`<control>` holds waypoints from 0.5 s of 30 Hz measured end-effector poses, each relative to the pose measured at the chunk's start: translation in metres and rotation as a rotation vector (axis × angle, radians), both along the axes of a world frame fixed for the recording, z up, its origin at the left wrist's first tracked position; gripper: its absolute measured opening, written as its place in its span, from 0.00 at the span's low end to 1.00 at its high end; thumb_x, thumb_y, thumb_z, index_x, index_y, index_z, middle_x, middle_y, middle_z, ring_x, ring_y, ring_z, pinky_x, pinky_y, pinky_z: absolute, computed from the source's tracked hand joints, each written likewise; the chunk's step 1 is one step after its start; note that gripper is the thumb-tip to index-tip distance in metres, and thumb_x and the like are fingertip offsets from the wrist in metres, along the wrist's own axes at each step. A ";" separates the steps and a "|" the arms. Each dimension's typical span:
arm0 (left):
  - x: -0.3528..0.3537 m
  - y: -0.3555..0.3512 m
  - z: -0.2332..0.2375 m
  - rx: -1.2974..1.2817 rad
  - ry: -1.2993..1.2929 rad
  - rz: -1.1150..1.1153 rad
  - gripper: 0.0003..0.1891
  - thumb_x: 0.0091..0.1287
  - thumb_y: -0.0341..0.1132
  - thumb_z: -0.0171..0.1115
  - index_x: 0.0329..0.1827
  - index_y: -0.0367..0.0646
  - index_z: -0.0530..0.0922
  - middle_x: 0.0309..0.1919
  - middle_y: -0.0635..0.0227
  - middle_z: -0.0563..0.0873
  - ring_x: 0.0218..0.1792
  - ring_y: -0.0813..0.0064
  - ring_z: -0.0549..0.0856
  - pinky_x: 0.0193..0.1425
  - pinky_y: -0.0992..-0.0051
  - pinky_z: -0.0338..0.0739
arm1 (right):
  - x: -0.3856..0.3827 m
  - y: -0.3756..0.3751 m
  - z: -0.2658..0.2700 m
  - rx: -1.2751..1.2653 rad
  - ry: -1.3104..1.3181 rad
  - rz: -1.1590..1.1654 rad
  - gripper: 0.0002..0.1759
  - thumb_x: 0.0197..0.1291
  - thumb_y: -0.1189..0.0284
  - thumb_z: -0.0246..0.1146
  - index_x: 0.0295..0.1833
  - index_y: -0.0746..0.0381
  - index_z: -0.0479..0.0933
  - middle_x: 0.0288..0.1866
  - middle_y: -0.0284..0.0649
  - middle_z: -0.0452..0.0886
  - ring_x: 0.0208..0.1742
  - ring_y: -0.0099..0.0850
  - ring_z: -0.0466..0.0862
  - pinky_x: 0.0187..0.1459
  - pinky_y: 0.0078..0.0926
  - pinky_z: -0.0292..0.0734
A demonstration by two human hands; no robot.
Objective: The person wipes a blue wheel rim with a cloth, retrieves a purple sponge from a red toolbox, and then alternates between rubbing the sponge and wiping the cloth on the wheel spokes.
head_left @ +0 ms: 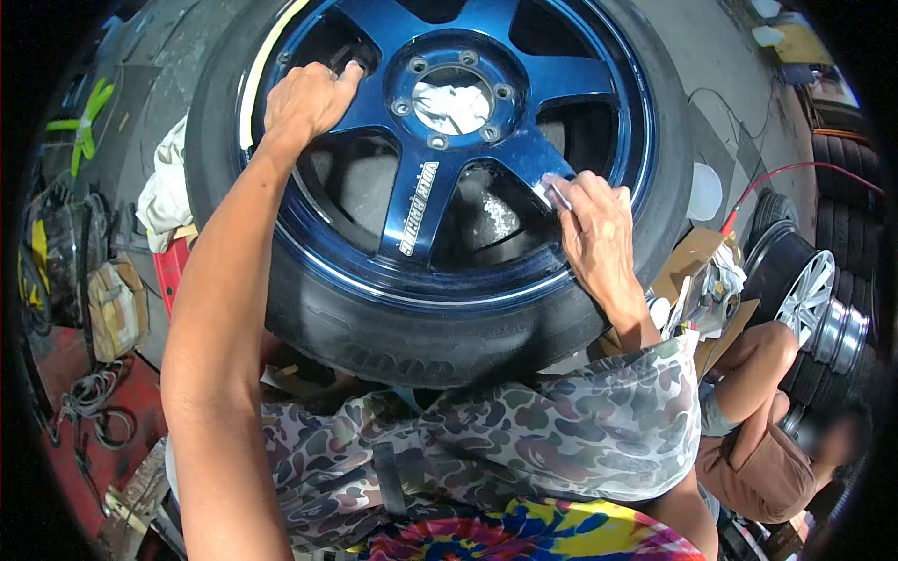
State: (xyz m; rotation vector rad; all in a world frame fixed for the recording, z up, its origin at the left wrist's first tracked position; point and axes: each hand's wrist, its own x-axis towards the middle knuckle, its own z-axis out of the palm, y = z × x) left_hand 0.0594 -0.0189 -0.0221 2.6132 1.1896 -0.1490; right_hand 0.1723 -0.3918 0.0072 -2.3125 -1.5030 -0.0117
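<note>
A blue multi-spoke wheel [552, 79] with white lettering on one spoke lies face up before me, fitted in a black tyre [365, 341]. My left hand [313, 98] is curled over a spoke at the upper left, its thumb on top and its fingertips hidden in the opening. At the lower right spoke, my right hand [599, 229] pinches a small, flat, pale grey piece [558, 194] against the spoke's edge. What that piece is made of cannot be made out. A strip of yellow tape [257, 75] runs along the rim's left side.
A person [767, 449] sits low at the right, near a silver wheel [809, 290] and stacked tyres [842, 192]. A red hose [786, 173] crosses there. Left are a white cloth [166, 187], a cardboard box [117, 309] and coiled cable [94, 402]. Open cardboard [687, 262] stands beside my right forearm.
</note>
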 end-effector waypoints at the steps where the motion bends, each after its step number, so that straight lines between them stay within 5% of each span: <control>1: 0.000 0.000 0.000 0.002 0.004 -0.003 0.37 0.75 0.65 0.53 0.53 0.37 0.92 0.51 0.39 0.92 0.57 0.41 0.91 0.66 0.51 0.82 | -0.004 -0.001 -0.001 0.019 -0.001 0.013 0.14 0.66 0.77 0.70 0.56 0.60 0.86 0.40 0.39 0.78 0.44 0.38 0.80 0.47 0.37 0.65; 15: 0.001 -0.001 0.002 0.001 0.021 0.003 0.36 0.75 0.65 0.53 0.54 0.38 0.92 0.51 0.39 0.92 0.58 0.42 0.91 0.66 0.52 0.82 | -0.002 -0.001 -0.001 0.023 0.022 0.021 0.14 0.67 0.76 0.69 0.57 0.61 0.85 0.41 0.40 0.78 0.42 0.38 0.80 0.47 0.38 0.66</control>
